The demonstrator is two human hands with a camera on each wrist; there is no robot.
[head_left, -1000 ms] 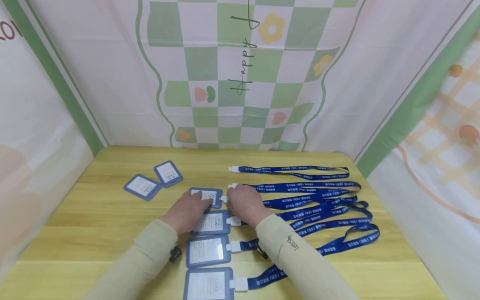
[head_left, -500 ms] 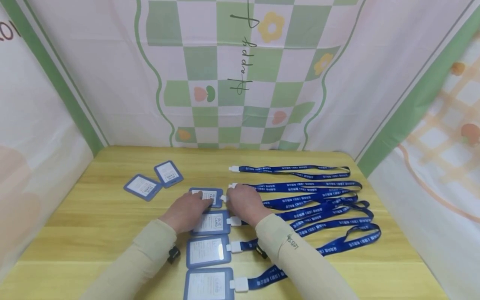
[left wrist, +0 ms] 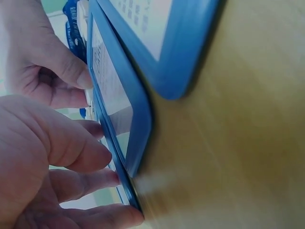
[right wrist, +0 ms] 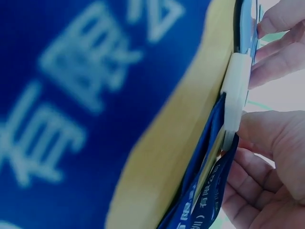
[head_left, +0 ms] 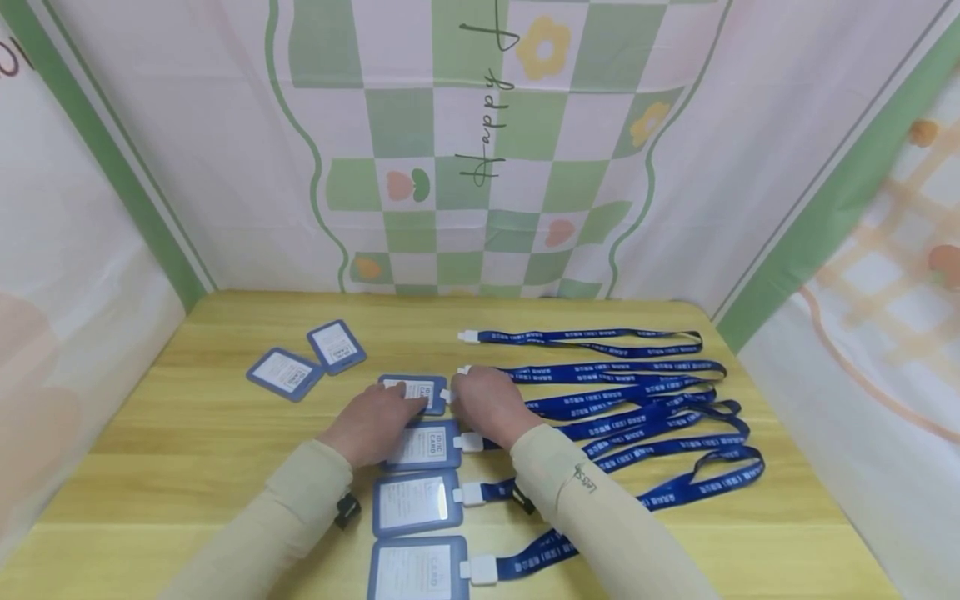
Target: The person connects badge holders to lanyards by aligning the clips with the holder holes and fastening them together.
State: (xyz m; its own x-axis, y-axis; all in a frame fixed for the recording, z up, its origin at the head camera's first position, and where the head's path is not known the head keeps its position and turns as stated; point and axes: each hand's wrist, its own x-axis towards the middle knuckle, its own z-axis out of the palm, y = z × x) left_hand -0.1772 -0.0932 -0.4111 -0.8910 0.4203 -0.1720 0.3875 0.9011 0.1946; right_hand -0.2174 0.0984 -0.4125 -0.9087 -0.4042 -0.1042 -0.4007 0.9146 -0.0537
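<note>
In the head view my left hand (head_left: 375, 421) holds a blue-framed ID card holder (head_left: 435, 393) by its edges, palm down on the table. The left wrist view shows that hand's thumb and fingers (left wrist: 126, 215) at the holder's rim. My right hand (head_left: 491, 404) pinches the white clip (head_left: 447, 397) at this holder's slotted end; the hand covers most of the clip. From under that hand a navy lanyard (head_left: 573, 407) with white print runs right. In the right wrist view another white clip (right wrist: 233, 88) partly hides the thumb.
Nearer me lie three card holders in a column, including a middle one (head_left: 417, 502), each joined to a lanyard. Two loose holders, one of them tilted (head_left: 285, 373), lie at the back left. Behind the right hand are more lanyards, the farthest (head_left: 592, 337) near the curtain.
</note>
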